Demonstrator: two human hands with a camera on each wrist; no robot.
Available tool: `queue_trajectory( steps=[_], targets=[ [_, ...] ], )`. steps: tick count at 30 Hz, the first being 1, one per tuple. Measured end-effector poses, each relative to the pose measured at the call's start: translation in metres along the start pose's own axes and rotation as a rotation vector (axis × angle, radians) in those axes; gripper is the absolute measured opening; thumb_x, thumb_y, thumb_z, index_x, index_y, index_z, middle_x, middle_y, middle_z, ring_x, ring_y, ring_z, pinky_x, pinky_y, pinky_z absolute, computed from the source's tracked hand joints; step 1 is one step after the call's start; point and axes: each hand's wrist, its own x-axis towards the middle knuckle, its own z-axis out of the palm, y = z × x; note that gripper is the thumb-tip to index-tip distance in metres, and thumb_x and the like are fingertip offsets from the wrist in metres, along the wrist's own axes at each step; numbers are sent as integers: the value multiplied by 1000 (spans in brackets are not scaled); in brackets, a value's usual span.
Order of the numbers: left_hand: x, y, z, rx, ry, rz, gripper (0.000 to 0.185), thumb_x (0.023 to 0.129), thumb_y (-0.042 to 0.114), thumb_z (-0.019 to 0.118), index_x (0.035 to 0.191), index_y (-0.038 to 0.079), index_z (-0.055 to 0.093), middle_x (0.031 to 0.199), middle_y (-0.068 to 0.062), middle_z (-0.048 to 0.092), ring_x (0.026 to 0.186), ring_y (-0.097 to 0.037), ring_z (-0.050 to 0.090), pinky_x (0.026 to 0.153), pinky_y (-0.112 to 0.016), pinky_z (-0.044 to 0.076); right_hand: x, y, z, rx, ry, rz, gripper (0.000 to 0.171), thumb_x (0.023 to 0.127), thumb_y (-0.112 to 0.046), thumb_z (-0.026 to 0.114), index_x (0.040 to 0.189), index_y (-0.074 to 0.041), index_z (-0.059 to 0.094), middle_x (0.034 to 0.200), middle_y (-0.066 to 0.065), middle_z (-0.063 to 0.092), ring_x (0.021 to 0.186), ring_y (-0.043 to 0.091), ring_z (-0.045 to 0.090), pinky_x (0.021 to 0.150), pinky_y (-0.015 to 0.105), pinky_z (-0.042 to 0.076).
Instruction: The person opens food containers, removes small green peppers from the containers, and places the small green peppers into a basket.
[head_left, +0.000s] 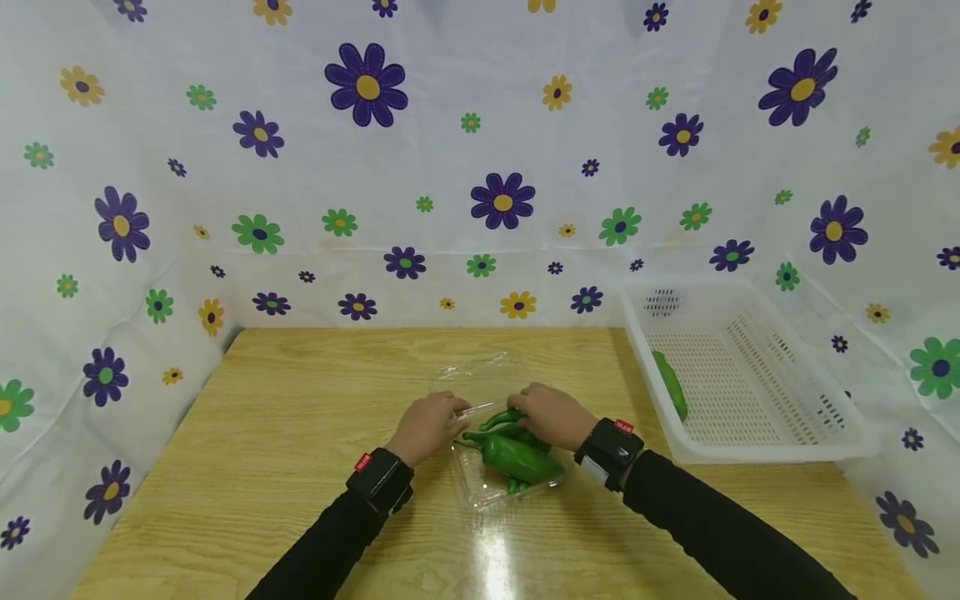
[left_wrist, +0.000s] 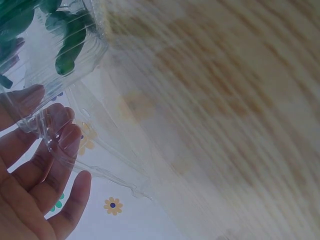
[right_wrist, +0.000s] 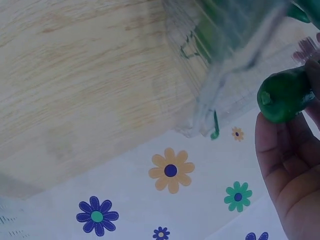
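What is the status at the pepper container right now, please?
Left hand holds the clear container's open lid. Right hand grips a green pepper over the container. White basket sits apart, one pepper inside. Nothing in the way.

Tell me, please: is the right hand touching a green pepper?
Touching. In the right wrist view the right hand has its fingers directly against a green pepper, with no gap between them, beside the clear plastic box.

open clear clamshell box [head_left: 487, 492], green peppers [head_left: 517, 457] heaped inside; lid seemingly tilted back
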Motion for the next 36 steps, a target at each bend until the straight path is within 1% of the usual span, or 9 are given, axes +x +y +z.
queue_trajectory(
  steps=[5, 8, 12, 16, 21, 26, 30, 33, 36],
  targets=[
    [-1, 0, 3, -13, 2, 3, 25, 84, 22, 70, 106, 10, 71, 92, -5, 67, 78, -17, 63, 64, -27, 51, -2, -4, -15, -9, 20, -38, 18, 83, -12, 70, 101, -9, 67, 88, 5, 66, 83, 18, 61, 70, 29, 53],
    [-1, 0, 3, -12, 6, 6, 25, 84, 22, 70, 106, 10, 71, 91, -5, 67, 77, -18, 63, 64, -28, 52, -3, -5, -27, -5, 35, -41, 17, 83, -13, 70, 100, -9, 66, 88, 4, 66, 82, 17, 61, 70, 29, 53],
    [-1, 1, 3, -15, 9, 5, 25, 83, 21, 71, 105, 9, 71, 90, -5, 67, 77, -18, 64, 65, -30, 52, -5, 2, -45, 26, 70, -16, 17, 84, -13, 70, 100, -9, 66, 89, 4, 66, 81, 16, 60, 69, 28, 52],
    [-2, 2, 4, -10, 6, 4, 25, 83, 21, 71, 105, 8, 71, 90, -5, 68, 78, -18, 64, 65, -30, 53, -10, 14, -71, 71, 123, 35, 17, 85, -12, 68, 101, -8, 67, 91, 7, 66, 84, 18, 62, 70, 31, 53],
    [-2, 3, 3, -28, 11, 0, 26, 83, 20, 71, 106, 8, 71, 91, -6, 68, 78, -19, 64, 65, -31, 53, -19, 46, -107, 122, 151, 131, 19, 88, -9, 65, 106, -3, 66, 97, 12, 69, 87, 22, 64, 77, 37, 54],
    [0, 4, 2, -34, 6, 2, 25, 84, 20, 70, 106, 7, 71, 92, -7, 68, 79, -20, 64, 67, -32, 53, -34, 90, -130, 116, 102, 309, 24, 91, -9, 61, 113, 0, 63, 99, 17, 69, 85, 25, 63, 78, 42, 54],
    [0, 4, 0, -45, 3, 4, 25, 85, 19, 70, 106, 7, 71, 93, -8, 68, 80, -21, 65, 68, -33, 54, -49, 126, -135, 135, 67, 414, 24, 91, -9, 60, 112, 2, 61, 91, 18, 68, 74, 23, 58, 73, 41, 53],
    [0, 4, -2, -55, 0, 1, 25, 85, 18, 70, 107, 6, 71, 94, -8, 68, 81, -22, 65, 69, -34, 54, -60, 150, -132, 138, 63, 456, 25, 91, -9, 60, 112, 5, 60, 90, 20, 67, 74, 24, 57, 73, 42, 52],
    [0, 3, -1, -52, -3, 0, 26, 85, 19, 70, 107, 6, 71, 95, -8, 68, 82, -22, 65, 70, -34, 54, -68, 169, -127, 141, 54, 496, 27, 90, -9, 60, 111, 9, 59, 94, 25, 66, 78, 29, 61, 74, 46, 52]
  ],
)
